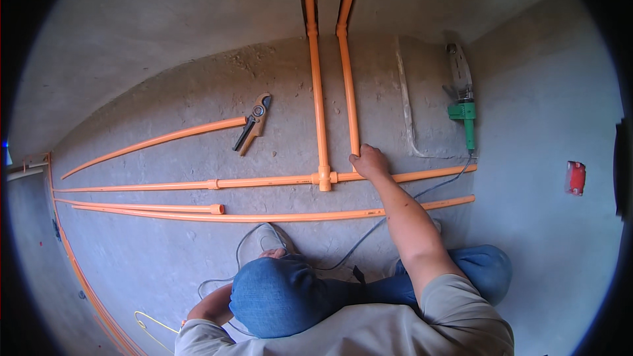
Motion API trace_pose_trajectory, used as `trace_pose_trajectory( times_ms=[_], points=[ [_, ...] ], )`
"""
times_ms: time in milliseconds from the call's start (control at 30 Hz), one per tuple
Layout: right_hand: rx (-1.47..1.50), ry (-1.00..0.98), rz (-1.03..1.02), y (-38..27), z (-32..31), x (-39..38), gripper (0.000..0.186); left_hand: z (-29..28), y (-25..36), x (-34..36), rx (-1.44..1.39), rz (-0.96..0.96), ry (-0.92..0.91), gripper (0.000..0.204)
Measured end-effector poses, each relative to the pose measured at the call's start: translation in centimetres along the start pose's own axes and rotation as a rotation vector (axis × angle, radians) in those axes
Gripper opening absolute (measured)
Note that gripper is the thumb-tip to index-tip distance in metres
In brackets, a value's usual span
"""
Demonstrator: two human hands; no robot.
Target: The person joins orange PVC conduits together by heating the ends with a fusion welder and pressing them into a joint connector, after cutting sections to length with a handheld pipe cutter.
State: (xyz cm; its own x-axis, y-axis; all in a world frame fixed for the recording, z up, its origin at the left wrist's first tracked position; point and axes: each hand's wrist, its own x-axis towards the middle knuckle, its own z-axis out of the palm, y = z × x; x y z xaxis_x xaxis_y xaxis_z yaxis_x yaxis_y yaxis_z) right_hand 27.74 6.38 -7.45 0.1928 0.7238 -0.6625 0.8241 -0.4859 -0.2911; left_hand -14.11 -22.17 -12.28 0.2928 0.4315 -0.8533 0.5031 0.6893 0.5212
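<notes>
My right hand [369, 163] grips the lower end of the right vertical orange pipe [349, 92], just above a long horizontal orange pipe [422, 175]. The left vertical pipe [319, 99] meets that horizontal pipe at a cross-shaped fitting [324, 178]. My left hand [271, 254] is mostly hidden beside my raised left knee, near my shoe and a grey cable [356, 244]; what it holds cannot be made out. Pipe cutters [258, 118] lie beside a loose curved pipe [171, 136]. A lower long pipe [297, 217] and a shorter pipe with a socket [165, 207] lie nearer me.
A green-handled pipe welding tool [469, 122] lies at the back right with its cord running toward me. A red wall box [575, 178] sits on the right wall [547, 105]. More orange pipes [72, 264] run along the left edge of the floor, near a yellow wire [151, 325].
</notes>
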Motion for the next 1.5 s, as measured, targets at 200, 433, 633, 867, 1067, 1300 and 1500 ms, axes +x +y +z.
trace_pose_trajectory(
  times_ms=[200,433,633,867,1067,1300,1500],
  points=[
    [0.068,0.072,-0.012,0.3,1.1,-0.3,0.045,-0.2,0.3,0.8,-0.008,0.003,-0.014,0.013],
    [0.062,0.065,0.009,0.5,1.5,0.2,0.042,-0.2,0.2,0.6,-0.016,-0.006,-0.028,0.013],
    [0.112,-0.032,0.025,-0.2,0.7,0.1,0.046,-0.6,-0.8,0.5,-0.066,-0.015,-0.056,0.013],
    [0.122,0.06,-0.071,1.7,1.8,3.4,0.044,-1.6,-2.7,1.1,-0.389,-0.062,-0.196,0.014],
    [0.259,0.067,-0.02,4.7,1.4,5.2,0.043,-1.1,-2.9,3.8,-0.827,-0.064,-0.418,0.015],
    [0.171,0.075,-0.069,2.3,-0.5,4.0,0.046,0.3,-1.5,1.3,0.255,0.153,0.017,0.012],
    [-0.014,0.084,-0.258,0.4,1.8,4.0,0.046,-2.4,0.4,-1.0,0.207,0.115,-0.092,0.019]
  ],
)
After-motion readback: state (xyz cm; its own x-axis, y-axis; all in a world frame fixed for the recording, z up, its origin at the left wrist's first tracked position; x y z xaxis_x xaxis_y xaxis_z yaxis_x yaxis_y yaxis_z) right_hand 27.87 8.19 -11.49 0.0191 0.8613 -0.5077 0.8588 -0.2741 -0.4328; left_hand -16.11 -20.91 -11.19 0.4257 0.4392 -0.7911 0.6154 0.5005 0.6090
